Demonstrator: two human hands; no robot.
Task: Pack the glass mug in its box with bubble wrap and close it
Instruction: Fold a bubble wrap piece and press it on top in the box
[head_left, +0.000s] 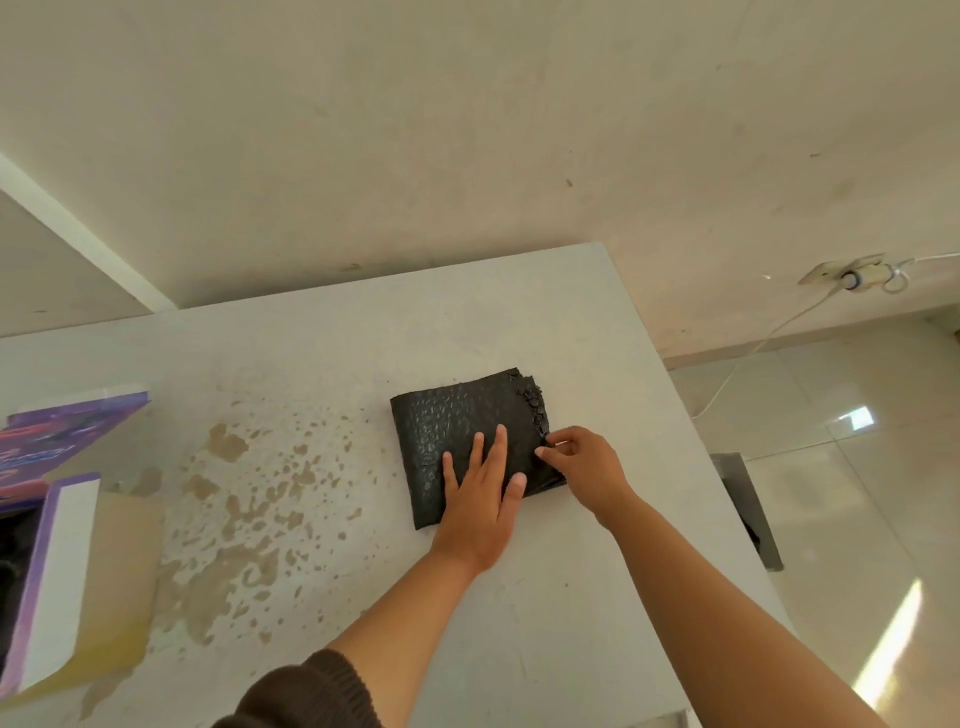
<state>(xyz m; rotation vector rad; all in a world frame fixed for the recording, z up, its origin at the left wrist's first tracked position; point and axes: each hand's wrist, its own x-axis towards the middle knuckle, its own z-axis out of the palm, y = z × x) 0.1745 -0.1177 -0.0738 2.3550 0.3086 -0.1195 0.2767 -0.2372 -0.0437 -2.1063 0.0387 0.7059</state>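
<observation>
1. Across the lower half of the view, a white table was seen, blotched with tan stains left of centre, with a pale wall rising behind it and a tiled floor off its right side.
2. At the far left edge, the box was found lying open, purple-printed with white flaps, well apart from both hands. Its dark inside could be only partly seen, so whether the mug lay in it could not be told; no mug was seen anywhere on the table.
3. Right of centre, a folded pad of black bubble wrap was laid flat on the table, roughly square, its loose ragged edge turned toward the right.
4. The left hand was pressed flat on the near part of the wrap, fingers spread apart and pointing away, so the pad was pinned down rather than gripped.
5. The right hand was set at the wrap's right edge, thumb and forefinger drawn together on that edge in a pinch; how many layers were caught could not be made out.
6. The relation that mattered was judged thus: the free edge lay directly under the right hand, while the fold lay toward the left. Unfolding would therefore be expected to be led by the right hand, peeling leftward or upward against the left hand's hold.
</observation>
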